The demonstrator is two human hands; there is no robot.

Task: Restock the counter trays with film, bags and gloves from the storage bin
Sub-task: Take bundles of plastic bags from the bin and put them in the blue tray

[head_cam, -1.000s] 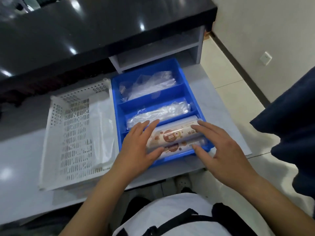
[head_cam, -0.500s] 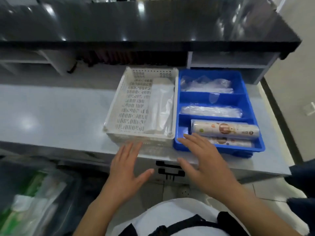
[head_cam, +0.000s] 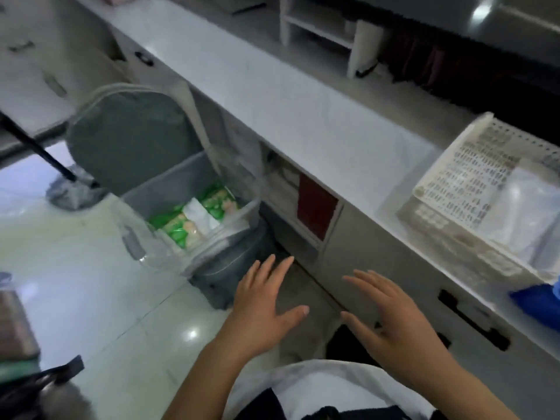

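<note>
A grey storage bin (head_cam: 163, 189) stands on the floor beside the counter, its lid flipped up behind it. Green and white packs (head_cam: 197, 218) lie inside. My left hand (head_cam: 263, 304) hovers open just right of the bin, holding nothing. My right hand (head_cam: 391, 316) is also open and empty, in front of the counter's drawer front. On the counter at the right sits the white perforated tray (head_cam: 454, 189) with clear plastic bags (head_cam: 527, 213) in it. Only a corner of the blue tray (head_cam: 536, 301) shows at the right edge.
The grey counter top (head_cam: 272, 86) runs diagonally from upper left to right. Below it are an open shelf with a dark red panel (head_cam: 316, 204) and a drawer with a black handle (head_cam: 472, 316). A mop (head_cam: 69, 183) rests on the tiled floor at the left.
My view has swung left and down from the trays to the storage bin on the floor. Both hands have left the film rolls in the blue tray and dropped below the counter edge, empty.
</note>
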